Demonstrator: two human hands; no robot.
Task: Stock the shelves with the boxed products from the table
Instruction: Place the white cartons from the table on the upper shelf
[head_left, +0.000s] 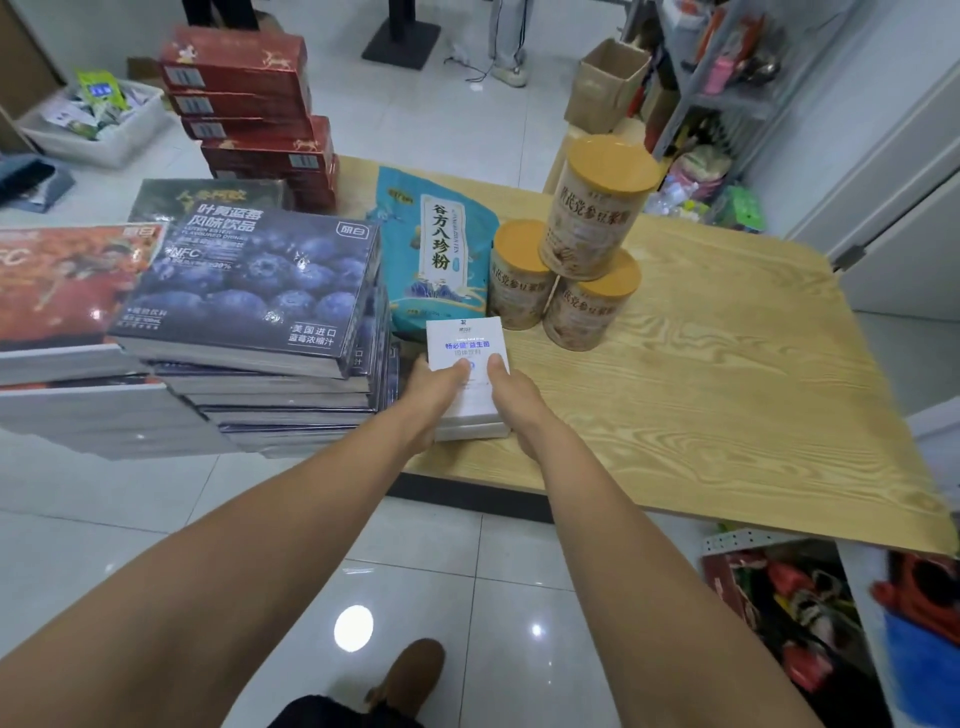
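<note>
Left hand (427, 397) and right hand (511, 402), each gripping a side of the white boxes (465, 340). By the wooden table (727, 389) edge, beside blueberry boxes (249, 291).

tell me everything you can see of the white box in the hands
The white box is flat and squarish, apparently glossy card, with blue print on its top face. It lies on a second white box near the front edge of the wooden table, beside the blueberry box stack. The left hand and right hand grip its sides, thumbs on top.

Wooden table (727, 374) holds stacked boxes (249, 291), teal pouch (431, 249), 3 tins (592, 223)
</note>
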